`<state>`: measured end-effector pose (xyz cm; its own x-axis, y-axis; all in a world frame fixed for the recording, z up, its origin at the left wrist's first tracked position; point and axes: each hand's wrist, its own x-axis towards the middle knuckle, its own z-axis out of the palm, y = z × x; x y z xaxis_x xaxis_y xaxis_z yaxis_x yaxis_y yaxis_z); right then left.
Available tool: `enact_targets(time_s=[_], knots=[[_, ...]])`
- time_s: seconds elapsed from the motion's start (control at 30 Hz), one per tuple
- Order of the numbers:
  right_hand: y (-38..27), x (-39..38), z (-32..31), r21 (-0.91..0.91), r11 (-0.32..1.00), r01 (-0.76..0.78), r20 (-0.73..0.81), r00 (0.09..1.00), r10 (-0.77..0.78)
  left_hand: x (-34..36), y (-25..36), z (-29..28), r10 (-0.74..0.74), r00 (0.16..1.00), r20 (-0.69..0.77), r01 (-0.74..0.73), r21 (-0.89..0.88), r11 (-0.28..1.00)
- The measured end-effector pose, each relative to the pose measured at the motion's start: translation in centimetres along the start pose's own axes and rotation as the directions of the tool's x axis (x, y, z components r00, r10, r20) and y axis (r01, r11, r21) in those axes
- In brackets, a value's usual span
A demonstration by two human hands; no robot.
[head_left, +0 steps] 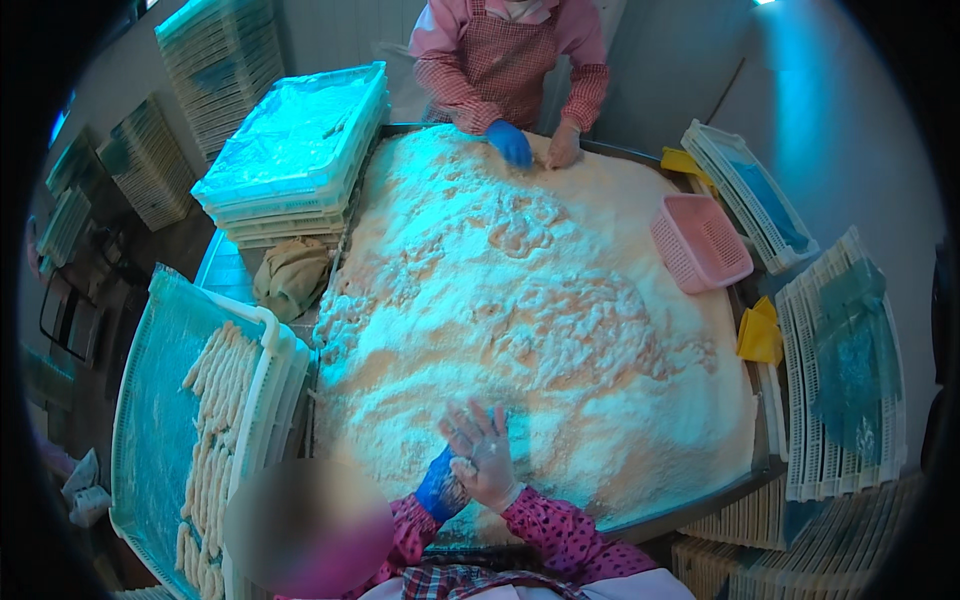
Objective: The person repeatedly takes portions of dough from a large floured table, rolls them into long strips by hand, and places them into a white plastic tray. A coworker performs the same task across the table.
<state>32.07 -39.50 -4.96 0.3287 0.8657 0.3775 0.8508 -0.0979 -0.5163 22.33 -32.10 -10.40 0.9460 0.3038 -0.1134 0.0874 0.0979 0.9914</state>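
My right hand (484, 462), in a thin whitish see-through glove, is over the near part of a bed of pale flour-like powder (420, 370). Its fingers are stretched out and spread, with nothing held. Against its thumb side is my left hand (441, 488) in a blue glove. The left fingers are largely hidden behind the right hand. Lumpy, powder-coated pieces (590, 325) form a mound in the middle of the bed, and a smaller cluster (522, 228) lies farther back. Across the bed, a co-worker's blue-gloved hand (510, 144) and pale-gloved hand (563, 146) touch the powder.
At left, a tray (150, 400) holds rows of coated strips (222, 400); a blurred patch covers its near corner. Stacked white trays (290, 150) and a brown cloth (292, 277) are behind it. A pink basket (700, 245), yellow cloth (760, 332) and more trays (845, 370) line the right.
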Motion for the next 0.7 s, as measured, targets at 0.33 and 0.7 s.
enact_targets(time_s=[0.33, 0.7], knots=[[6.9, 7.9, -3.4, -0.095, 0.990, -0.109, -0.242, 0.967, 0.083, -0.3, 3.8, -5.5, -0.251, 0.951, -0.181, -0.046, -0.885, 0.464], [18.7, 10.6, -6.2, -0.618, 0.787, 0.005, -0.040, 0.999, -0.038, -16.5, 14.7, -29.3, 0.128, 0.273, -0.953, -0.231, 0.064, 0.971]])
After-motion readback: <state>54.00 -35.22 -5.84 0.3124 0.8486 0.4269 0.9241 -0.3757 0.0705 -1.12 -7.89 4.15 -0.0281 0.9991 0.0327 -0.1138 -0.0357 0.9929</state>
